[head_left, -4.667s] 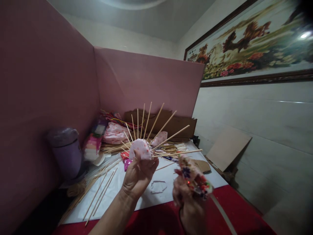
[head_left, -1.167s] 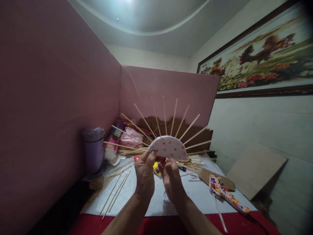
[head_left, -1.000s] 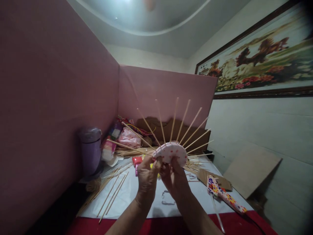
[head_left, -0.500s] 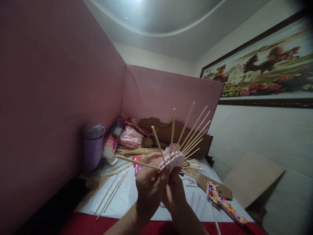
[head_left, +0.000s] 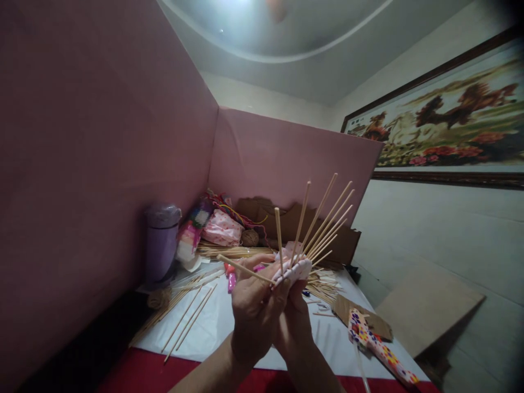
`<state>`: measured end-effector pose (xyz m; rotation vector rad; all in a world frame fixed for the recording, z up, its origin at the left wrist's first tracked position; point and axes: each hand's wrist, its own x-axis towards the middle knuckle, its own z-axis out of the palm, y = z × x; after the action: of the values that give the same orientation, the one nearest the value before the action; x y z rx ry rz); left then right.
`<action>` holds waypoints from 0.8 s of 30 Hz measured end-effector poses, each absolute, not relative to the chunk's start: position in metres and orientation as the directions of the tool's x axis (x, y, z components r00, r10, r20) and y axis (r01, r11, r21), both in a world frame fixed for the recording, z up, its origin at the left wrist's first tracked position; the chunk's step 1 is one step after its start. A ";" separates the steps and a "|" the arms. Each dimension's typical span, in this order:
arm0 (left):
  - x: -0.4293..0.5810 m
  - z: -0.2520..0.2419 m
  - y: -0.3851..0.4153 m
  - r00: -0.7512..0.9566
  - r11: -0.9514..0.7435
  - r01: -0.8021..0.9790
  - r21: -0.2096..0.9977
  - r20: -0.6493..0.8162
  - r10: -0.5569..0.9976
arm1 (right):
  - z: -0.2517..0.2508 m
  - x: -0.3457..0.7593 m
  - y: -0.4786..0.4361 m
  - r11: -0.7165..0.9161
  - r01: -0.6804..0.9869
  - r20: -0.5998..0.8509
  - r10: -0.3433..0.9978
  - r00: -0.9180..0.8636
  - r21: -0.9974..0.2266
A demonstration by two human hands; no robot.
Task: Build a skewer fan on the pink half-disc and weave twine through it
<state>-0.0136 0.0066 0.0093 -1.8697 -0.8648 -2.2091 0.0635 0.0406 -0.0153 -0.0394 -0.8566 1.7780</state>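
Both hands are together over the white-covered table, closed on a pale pink, fabric-covered piece [head_left: 302, 269]. Thin wooden sticks [head_left: 305, 218] fan out from its edge, most pointing up and to the right, one pointing left. My left hand [head_left: 254, 308] grips the near left side, its thumb against the rim. From below and the right, my right hand [head_left: 295, 314] supports the piece; part of its fingers is hidden behind it. A flower-patterned glue gun [head_left: 374, 339] lies to the right on a piece of cardboard [head_left: 382, 325].
Loose sticks [head_left: 189, 319] lie on the left of the table, and a bundle [head_left: 229, 251] lies at the back. A purple lidded container [head_left: 162, 245] stands at the left. Behind are a twine ball [head_left: 249, 237], pink fabric [head_left: 223, 228] and torn cardboard [head_left: 266, 210]. Pink panels [head_left: 282, 147] border the table.
The stick-edged piece has turned slightly in my hands, its left sticks swinging upward and to the right. Both hands keep their hold. The whole view has shifted a little.
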 end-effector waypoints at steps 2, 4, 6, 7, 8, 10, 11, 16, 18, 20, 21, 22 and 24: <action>-0.014 0.010 0.007 -0.231 -0.825 0.455 0.335 0.939 0.254 | -0.016 0.063 0.041 -0.151 -0.820 0.369 0.838 -0.403 -0.552; -0.015 0.009 0.007 -0.238 -0.817 0.470 0.334 0.939 0.248 | -0.016 0.063 0.040 -0.192 -0.824 0.357 0.832 -0.424 -0.533; -0.015 0.008 0.007 -0.238 -0.810 0.483 0.333 0.940 0.244 | -0.016 0.064 0.040 -0.214 -0.825 0.345 0.832 -0.435 -0.523; -0.015 0.008 0.007 -0.235 -0.807 0.490 0.331 0.941 0.244 | -0.016 0.064 0.040 -0.215 -0.824 0.341 0.834 -0.434 -0.523; -0.015 0.007 0.007 -0.229 -0.803 0.497 0.328 0.942 0.243 | -0.015 0.064 0.040 -0.212 -0.823 0.338 0.837 -0.432 -0.527; -0.015 0.007 0.007 -0.223 -0.794 0.512 0.328 0.943 0.246 | -0.014 0.065 0.039 -0.206 -0.819 0.338 0.836 -0.432 -0.536; -0.015 0.006 0.007 -0.224 -0.789 0.517 0.332 0.942 0.250 | -0.013 0.065 0.039 -0.205 -0.817 0.341 0.833 -0.435 -0.539; -0.016 0.004 0.007 -0.233 -0.781 0.514 0.355 0.934 0.271 | -0.010 0.064 0.037 -0.195 -0.814 0.364 0.820 -0.441 -0.548; -0.016 0.004 0.008 -0.238 -0.783 0.508 0.359 0.932 0.273 | -0.010 0.064 0.037 -0.188 -0.816 0.363 0.825 -0.434 -0.547; -0.016 0.004 0.008 -0.240 -0.788 0.509 0.348 0.936 0.258 | -0.010 0.064 0.038 -0.199 -0.815 0.361 0.822 -0.441 -0.544; -0.016 0.005 0.009 -0.238 -0.791 0.510 0.337 0.939 0.247 | -0.010 0.064 0.038 -0.210 -0.814 0.359 0.818 -0.450 -0.542; -0.016 0.006 0.009 -0.235 -0.796 0.511 0.324 0.944 0.233 | -0.011 0.064 0.038 -0.221 -0.813 0.357 0.814 -0.459 -0.539; -0.016 0.007 0.009 -0.235 -0.806 0.507 0.306 0.949 0.213 | -0.011 0.065 0.038 -0.228 -0.814 0.356 0.813 -0.461 -0.535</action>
<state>-0.0161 0.0090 0.0073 -1.8031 -0.8713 -2.1512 0.0649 0.0384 -0.0111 0.0017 -0.8195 1.8794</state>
